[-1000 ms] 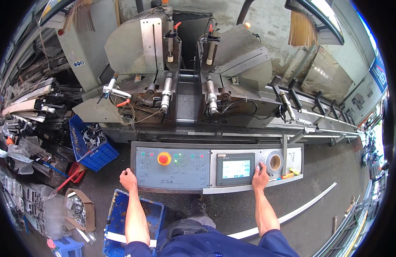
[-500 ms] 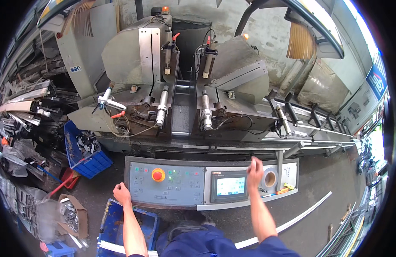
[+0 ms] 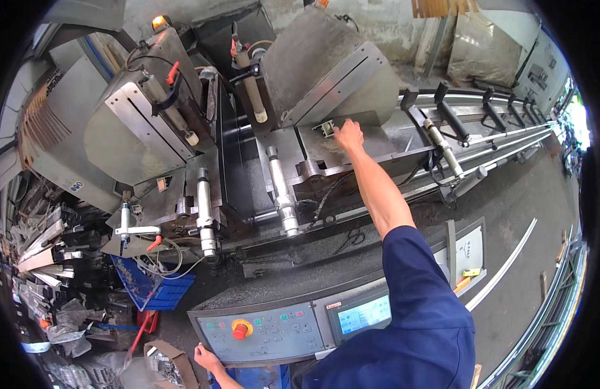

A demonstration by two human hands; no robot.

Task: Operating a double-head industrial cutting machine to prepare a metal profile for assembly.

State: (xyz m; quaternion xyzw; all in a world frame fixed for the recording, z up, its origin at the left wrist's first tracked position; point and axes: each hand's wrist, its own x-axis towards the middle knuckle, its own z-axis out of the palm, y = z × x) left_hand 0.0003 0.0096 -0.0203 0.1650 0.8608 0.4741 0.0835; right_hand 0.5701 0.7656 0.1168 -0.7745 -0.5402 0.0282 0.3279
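Position of the right hand [image 3: 349, 135]: it curls against or just beside a small metal piece [image 3: 325, 129]; whether it pinches this, we cannot make out. The piece lies on the table [image 3: 381, 146], near a slotted plate [image 3: 342, 81]. We judge it light, stiff and slightly slick, best held by opposite outer walls, clear of cut edges. The left hand [image 3: 208, 358], loosely curled, is at the corner of the control panel [image 3: 280, 347].

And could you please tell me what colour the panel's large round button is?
The button is red on a yellow base, in the head view.
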